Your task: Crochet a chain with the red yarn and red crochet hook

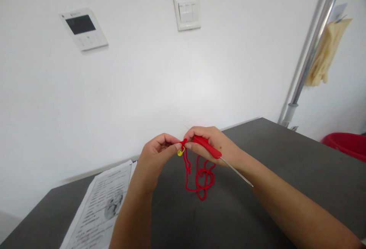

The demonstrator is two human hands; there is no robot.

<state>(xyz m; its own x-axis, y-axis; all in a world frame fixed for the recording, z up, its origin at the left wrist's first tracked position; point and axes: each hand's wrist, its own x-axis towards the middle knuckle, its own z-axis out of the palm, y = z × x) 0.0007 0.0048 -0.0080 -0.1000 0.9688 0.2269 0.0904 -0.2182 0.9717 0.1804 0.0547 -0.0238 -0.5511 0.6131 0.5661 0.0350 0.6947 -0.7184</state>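
My left hand (156,154) pinches a small piece of red crochet (183,142) between thumb and fingertips. A yellow stitch marker (181,151) hangs from it, just below the thumb. My right hand (213,142) is closed round the red handle of a crochet hook (207,147), whose thin metal shaft sticks out down to the right past the wrist. The right thumb and forefinger meet at the red piece, close against the left fingertips. Below both hands, red yarn (206,182) trails down in loose loops onto the dark table.
Printed sheets (97,207) lie on the dark table (177,222) to the left, partly behind my left forearm. A white wall with a light switch (188,12) and an intercom panel (84,29) rises behind. At right are a metal pole (310,56), hanging gloves (326,53) and a red basin (345,144).
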